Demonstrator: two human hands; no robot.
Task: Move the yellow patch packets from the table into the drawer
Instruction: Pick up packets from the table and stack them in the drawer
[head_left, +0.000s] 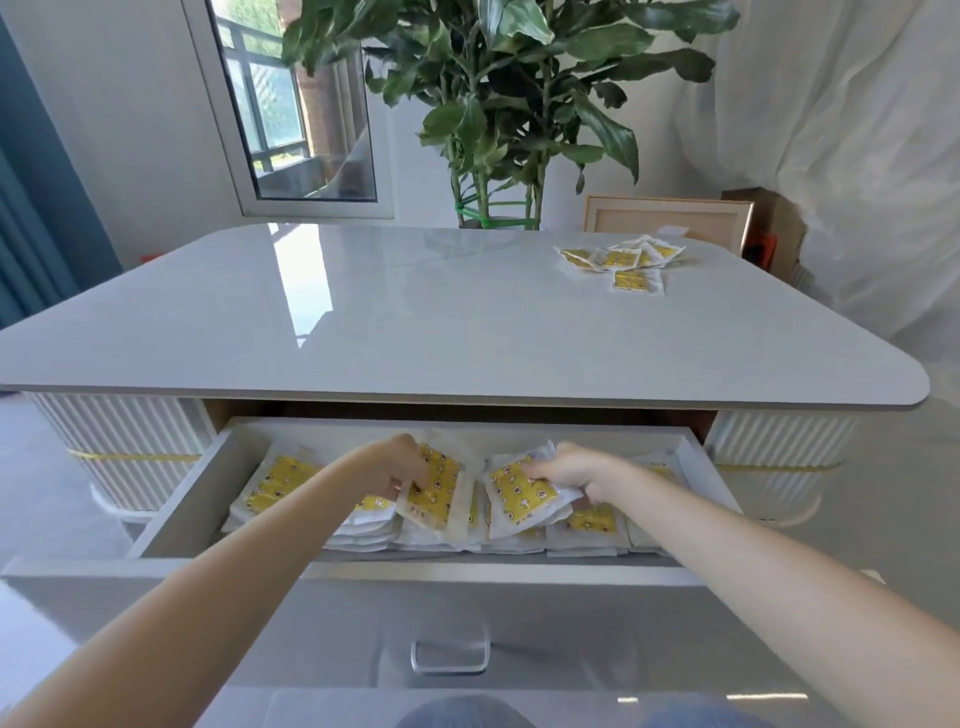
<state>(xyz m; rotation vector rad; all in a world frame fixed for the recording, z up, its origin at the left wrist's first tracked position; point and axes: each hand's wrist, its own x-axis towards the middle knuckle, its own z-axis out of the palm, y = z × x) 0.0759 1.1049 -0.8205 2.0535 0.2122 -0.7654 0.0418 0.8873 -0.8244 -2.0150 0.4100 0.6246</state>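
Observation:
The drawer (176, 499) under the table stands pulled out, with several yellow patch packets (275, 483) stacked inside. My left hand (397, 465) grips a bundle of yellow packets (434, 488) held tilted over the drawer's middle. My right hand (569, 470) grips another bundle (519, 496) just to its right, also inside the drawer. Several more yellow packets (623, 260) lie in a loose pile on the far right of the table (415, 322).
The drawer front with a metal handle (451, 657) is nearest to me. A large potted plant (493, 130) stands behind the table, a wooden frame (670, 218) leans at the back right, and a white sheet (857, 156) hangs on the right.

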